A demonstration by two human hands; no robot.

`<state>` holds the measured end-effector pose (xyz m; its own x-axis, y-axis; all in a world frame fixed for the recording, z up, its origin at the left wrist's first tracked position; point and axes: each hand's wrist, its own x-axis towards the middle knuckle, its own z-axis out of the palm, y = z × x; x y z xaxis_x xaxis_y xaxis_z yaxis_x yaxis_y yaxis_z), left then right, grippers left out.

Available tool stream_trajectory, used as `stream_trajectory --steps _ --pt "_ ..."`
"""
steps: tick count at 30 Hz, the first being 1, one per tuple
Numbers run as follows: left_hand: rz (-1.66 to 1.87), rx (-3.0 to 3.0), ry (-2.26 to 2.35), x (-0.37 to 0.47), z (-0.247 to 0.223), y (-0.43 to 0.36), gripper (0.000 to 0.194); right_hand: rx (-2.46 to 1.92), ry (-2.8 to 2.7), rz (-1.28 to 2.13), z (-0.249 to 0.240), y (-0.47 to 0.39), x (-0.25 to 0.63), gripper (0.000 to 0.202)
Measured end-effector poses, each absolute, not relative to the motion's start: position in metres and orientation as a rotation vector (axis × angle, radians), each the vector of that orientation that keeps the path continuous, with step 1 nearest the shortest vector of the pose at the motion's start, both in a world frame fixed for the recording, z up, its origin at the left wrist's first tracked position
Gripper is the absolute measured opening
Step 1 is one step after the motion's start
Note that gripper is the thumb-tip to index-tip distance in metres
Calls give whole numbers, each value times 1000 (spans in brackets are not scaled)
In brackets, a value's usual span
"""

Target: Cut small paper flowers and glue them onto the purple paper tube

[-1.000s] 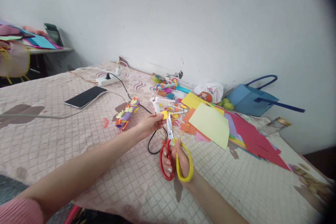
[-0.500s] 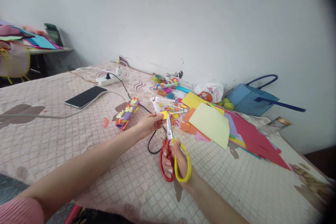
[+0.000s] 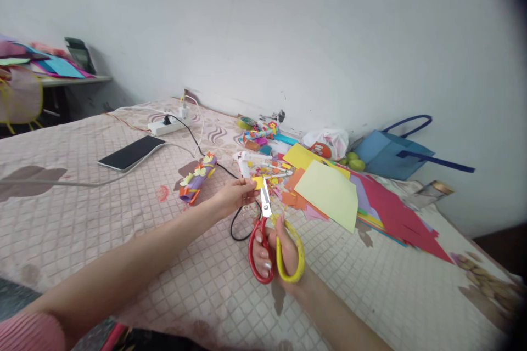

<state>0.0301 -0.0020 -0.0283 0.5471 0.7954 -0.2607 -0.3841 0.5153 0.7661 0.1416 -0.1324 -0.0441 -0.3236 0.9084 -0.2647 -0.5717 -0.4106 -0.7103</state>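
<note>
Reaching over the table (image 3: 102,219), left of the sheets (image 3: 327,194). Gripping the scissors (image 3: 266,209) by the loops (image 3: 302,260) in the right hand (image 3: 265,252), with curled thumb and fingers. Right of the tube (image 3: 198,181), pinching the paper (image 3: 258,182) in the left hand (image 3: 236,196), just beside the blades (image 3: 264,189).

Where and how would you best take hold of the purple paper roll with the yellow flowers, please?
I would pinch the purple paper roll by its two long sides near the middle, coming from above. It lies on its side, with yellow flowers along the top and orange pieces at the ends, so pressing on those would probably crush them.
</note>
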Motion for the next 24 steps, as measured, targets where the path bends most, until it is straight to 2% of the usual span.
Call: stream_trajectory --steps 19,24 --pt "763 815 617 29 -34 3 15 -753 -609 1894 -41 -133 142 69" --pt "749 844 614 28 -34 2 14 -750 -552 1925 -40 -133 141 63"
